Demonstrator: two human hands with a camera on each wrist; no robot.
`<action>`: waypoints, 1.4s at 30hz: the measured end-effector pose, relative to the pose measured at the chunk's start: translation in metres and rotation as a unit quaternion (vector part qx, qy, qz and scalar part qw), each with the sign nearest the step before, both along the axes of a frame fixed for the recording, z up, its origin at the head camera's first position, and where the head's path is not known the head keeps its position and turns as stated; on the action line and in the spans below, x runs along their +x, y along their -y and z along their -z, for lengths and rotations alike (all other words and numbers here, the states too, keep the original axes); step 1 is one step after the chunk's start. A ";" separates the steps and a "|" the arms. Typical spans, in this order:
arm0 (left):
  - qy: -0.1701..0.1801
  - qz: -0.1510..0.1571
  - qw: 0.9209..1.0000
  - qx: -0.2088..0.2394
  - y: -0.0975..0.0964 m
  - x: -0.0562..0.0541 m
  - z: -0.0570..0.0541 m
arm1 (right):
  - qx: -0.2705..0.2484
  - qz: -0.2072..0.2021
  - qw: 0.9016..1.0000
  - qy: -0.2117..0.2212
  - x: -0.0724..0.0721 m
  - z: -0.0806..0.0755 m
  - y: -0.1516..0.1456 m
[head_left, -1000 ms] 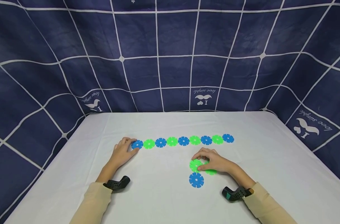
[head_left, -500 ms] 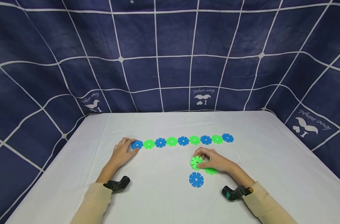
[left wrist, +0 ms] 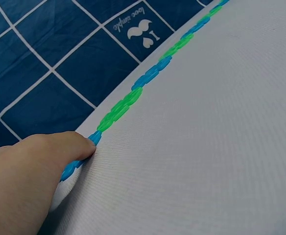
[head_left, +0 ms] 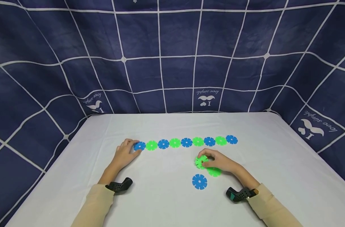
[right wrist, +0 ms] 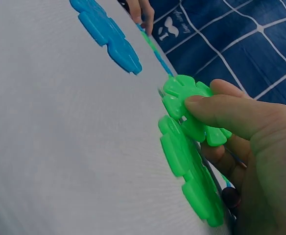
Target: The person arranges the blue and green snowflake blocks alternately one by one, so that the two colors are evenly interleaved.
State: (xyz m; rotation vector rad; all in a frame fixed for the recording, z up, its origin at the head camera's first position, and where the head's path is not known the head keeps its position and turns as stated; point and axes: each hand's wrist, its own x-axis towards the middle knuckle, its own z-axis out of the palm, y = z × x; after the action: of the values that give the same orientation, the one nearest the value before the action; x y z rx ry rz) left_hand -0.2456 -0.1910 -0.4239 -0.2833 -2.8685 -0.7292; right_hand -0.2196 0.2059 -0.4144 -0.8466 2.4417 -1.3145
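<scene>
My left hand point(head_left: 124, 154) holds the blue snowflake disc point(head_left: 139, 146) at the left end of a row, its thumb at the near edge and fingers at the far edge. In the left wrist view, the thumb point(left wrist: 79, 145) touches that disc. Between thumb and fingers, my right hand point(head_left: 219, 161) pinches a green snowflake disc point(head_left: 200, 161), tilted up off the table; the right wrist view shows the thumb across the face of this held disc point(right wrist: 179, 93). Just under the hand lies a second green disc point(head_left: 214, 172), partly covered. Nearer me, a blue disc point(head_left: 199, 182) lies flat.
Blue and green discs alternate in the row, with a green disc point(head_left: 151, 145) beside the left hand and a blue disc point(head_left: 231, 139) at the right end. Everything rests on a white-covered table point(head_left: 161, 195). A dark blue gridded cloth point(head_left: 178, 75) hangs behind.
The right hand has lifted the green disc off the table and moved it slightly away from me, leaving a wider gap to the near blue disc. The left hand has stayed in place.
</scene>
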 end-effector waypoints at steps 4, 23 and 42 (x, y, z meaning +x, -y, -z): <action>0.000 -0.001 1.000 0.000 0.000 0.000 0.001 | 0.002 0.030 1.000 0.009 0.000 -0.003 -0.003; -0.003 -0.003 1.000 -0.002 -0.002 -0.003 -0.001 | -0.060 0.110 0.992 0.025 -0.012 -0.025 -0.032; -0.001 -0.014 1.000 -0.005 -0.002 0.000 0.003 | -0.111 0.240 0.964 0.024 -0.020 -0.030 -0.082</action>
State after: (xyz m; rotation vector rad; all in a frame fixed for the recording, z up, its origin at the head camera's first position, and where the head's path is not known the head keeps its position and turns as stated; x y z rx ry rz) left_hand -0.2455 -0.1895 -0.4271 -0.2447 -2.8685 -0.7097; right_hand -0.2401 0.2884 -0.3846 -0.2569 2.5904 -1.7704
